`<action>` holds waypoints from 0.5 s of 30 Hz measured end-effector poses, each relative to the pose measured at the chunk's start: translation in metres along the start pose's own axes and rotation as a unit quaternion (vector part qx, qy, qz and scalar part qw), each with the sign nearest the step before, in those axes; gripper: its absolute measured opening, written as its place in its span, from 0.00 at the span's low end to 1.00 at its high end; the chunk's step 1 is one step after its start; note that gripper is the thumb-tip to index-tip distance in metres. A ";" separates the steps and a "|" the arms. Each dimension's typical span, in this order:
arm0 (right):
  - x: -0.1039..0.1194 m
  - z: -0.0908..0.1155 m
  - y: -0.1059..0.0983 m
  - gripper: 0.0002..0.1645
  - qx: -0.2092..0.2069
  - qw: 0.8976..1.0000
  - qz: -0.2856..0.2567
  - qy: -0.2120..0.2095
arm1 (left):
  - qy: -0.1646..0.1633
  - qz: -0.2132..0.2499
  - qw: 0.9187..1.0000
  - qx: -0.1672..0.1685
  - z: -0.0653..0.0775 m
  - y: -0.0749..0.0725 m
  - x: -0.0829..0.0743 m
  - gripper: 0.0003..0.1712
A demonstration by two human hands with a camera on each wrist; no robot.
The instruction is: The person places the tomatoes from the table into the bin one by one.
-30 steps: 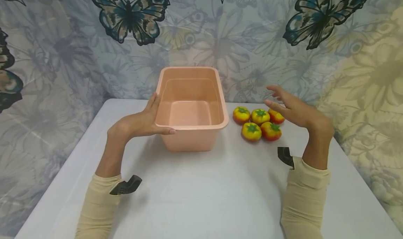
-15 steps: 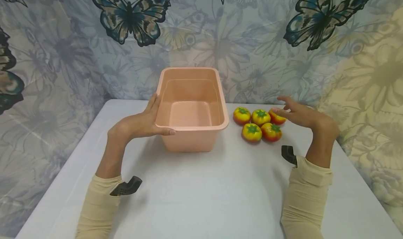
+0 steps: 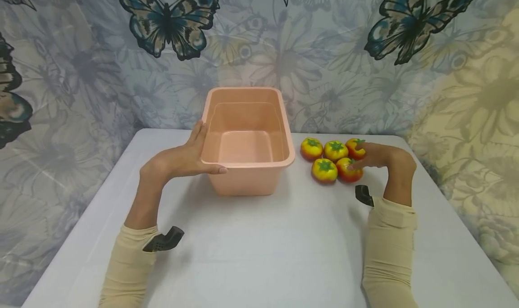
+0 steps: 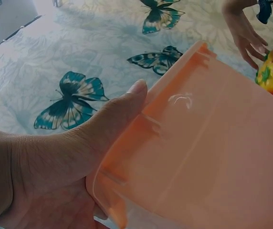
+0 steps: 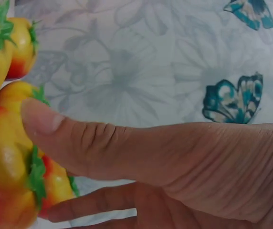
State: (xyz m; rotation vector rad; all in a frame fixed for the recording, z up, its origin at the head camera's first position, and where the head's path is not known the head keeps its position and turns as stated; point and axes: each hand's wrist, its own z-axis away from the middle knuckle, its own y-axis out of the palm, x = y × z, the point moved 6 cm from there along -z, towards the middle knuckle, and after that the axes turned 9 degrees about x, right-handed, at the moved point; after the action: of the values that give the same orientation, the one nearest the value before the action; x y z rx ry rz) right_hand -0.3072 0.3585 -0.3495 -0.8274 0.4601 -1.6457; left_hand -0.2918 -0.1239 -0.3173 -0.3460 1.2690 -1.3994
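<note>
My left hand (image 3: pixel 178 160) holds the near left corner of a peach-coloured plastic tub (image 3: pixel 245 180), thumb (image 4: pixel 127 102) along its near side under the rim and fingers along its left side. Nothing lies inside the tub. Right of it sits a close group of several red-yellow, persimmon-like fruits (image 3: pixel 324 171) with green leafy tops. My right hand (image 3: pixel 379 156) is at the group's right side. Its index fingertip touches the back right fruit (image 3: pixel 353 149), and its thumb lies over the front right fruit (image 3: pixel 349 173). In the right wrist view, thumb and fingers (image 5: pixel 96 202) are spread apart.
A white table (image 3: pixel 263 249) carries everything. Butterfly-printed cloth (image 3: pixel 316 74) hangs behind it and at both sides. Each sleeve has a dark wrist device (image 3: pixel 164 240) at its cuff.
My right hand first shifts right, then lowers and comes forward onto the right-hand fruits. My left hand and the tub stay in place.
</note>
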 end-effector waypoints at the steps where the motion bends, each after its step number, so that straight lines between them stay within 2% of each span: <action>1: -0.001 -0.002 0.001 0.64 0.008 1.000 0.003 0.001 | 0.001 0.000 1.000 0.000 0.000 0.000 0.000 0.77; 8: -0.009 -0.010 0.008 0.57 0.043 0.999 0.014 0.030 | 0.004 0.003 1.000 0.001 -0.001 -0.001 0.000 0.77; 15: -0.008 -0.019 0.008 0.62 0.048 0.998 0.026 0.031 | -0.005 0.002 1.000 0.007 0.000 0.000 0.001 0.78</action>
State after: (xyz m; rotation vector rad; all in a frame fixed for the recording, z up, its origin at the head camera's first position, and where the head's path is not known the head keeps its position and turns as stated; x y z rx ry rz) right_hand -0.3151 0.3621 -0.3705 -0.6888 0.4382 -1.6356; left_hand -0.2918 -0.1251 -0.3182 -0.3414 1.2507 -1.4001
